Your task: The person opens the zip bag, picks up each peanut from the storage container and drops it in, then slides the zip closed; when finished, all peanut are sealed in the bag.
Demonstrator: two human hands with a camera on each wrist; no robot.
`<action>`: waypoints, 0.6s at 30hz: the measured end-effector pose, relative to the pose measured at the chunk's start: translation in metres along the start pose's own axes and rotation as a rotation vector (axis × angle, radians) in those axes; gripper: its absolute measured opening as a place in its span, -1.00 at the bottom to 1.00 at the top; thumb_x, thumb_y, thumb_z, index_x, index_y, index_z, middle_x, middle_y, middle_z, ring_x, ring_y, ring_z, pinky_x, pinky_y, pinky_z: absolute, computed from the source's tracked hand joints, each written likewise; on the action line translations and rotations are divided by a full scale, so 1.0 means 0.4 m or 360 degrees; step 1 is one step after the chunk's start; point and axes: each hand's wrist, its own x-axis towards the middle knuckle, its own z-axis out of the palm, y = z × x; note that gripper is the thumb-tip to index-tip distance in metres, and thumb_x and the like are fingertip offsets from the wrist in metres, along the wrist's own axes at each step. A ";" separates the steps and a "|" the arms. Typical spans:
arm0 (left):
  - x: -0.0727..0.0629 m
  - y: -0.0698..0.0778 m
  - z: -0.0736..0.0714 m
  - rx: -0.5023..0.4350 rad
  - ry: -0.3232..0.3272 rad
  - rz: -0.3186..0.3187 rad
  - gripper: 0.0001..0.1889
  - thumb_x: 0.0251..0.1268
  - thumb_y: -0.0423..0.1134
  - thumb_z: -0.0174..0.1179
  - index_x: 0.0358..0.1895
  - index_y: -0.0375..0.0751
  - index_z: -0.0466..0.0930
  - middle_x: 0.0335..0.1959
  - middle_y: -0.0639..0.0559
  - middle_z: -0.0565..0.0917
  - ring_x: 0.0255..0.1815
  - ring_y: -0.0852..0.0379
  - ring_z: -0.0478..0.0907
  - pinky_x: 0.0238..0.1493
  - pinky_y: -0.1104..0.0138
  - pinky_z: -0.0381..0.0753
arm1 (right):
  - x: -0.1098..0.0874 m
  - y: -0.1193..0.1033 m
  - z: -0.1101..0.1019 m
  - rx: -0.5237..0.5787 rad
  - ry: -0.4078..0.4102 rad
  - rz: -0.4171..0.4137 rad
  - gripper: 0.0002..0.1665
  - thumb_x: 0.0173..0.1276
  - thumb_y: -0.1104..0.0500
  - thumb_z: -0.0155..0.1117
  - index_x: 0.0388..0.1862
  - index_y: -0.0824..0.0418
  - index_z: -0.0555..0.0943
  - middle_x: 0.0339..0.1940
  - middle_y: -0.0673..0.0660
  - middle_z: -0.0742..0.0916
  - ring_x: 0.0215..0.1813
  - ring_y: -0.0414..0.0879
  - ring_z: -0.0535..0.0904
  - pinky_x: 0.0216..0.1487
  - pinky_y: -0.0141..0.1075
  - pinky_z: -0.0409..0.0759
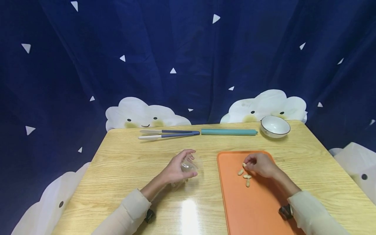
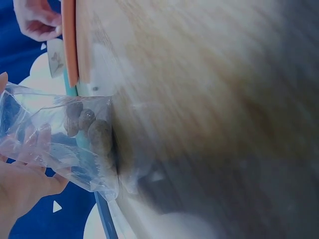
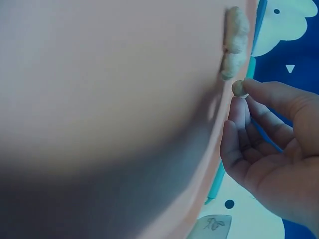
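My left hand (image 1: 178,168) holds a clear plastic bag (image 1: 188,166) above the wooden table, thumb and fingers curved round its upper part. Inside the bag, several peanuts (image 2: 101,135) lie at the bottom. Over the orange tray (image 1: 235,209), my right hand (image 1: 260,164) pinches one peanut (image 3: 239,88) between thumb and fingertips. More peanuts (image 1: 247,182) lie on the tray just below and left of that hand.
Blue-handled tongs (image 1: 176,133) lie along the table's back edge. To their right are a teal stick-like object (image 1: 229,132) and a white bowl (image 1: 275,126) with a dark rim. Behind the table (image 1: 123,163) hangs a dark blue curtain.
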 end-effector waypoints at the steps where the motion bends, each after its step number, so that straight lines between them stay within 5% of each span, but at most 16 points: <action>1: 0.000 0.001 0.000 -0.0003 0.0002 0.0000 -0.22 0.00 -0.09 0.38 0.35 -0.03 0.25 0.09 -0.16 0.55 0.15 0.04 0.46 0.32 -0.03 0.28 | 0.002 -0.004 -0.003 0.0004 0.0009 -0.0008 -0.92 0.17 0.33 0.25 -0.34 0.27 0.65 -0.47 0.03 0.68 -0.43 -0.25 0.51 -0.41 -0.42 0.49; 9: -0.001 0.009 0.001 -0.0019 0.0004 -0.0010 -0.24 0.00 -0.11 0.39 0.34 0.01 0.27 0.11 -0.17 0.55 0.16 0.02 0.46 0.32 -0.05 0.28 | 0.024 -0.051 -0.015 -0.0008 0.0012 -0.0079 -0.89 0.23 0.20 0.29 -0.28 0.19 0.66 -0.39 0.02 0.70 -0.34 -0.20 0.55 -0.34 -0.38 0.52; 18: 0.005 -0.001 0.002 -0.0034 -0.0002 -0.0009 -0.22 -0.01 -0.11 0.39 0.35 -0.01 0.26 0.11 -0.16 0.55 0.17 0.03 0.46 0.33 -0.04 0.26 | 0.061 -0.124 0.004 0.0139 0.0074 -0.0261 -0.90 0.20 0.27 0.27 -0.30 0.19 0.68 -0.37 0.06 0.72 -0.36 -0.22 0.56 -0.31 -0.41 0.54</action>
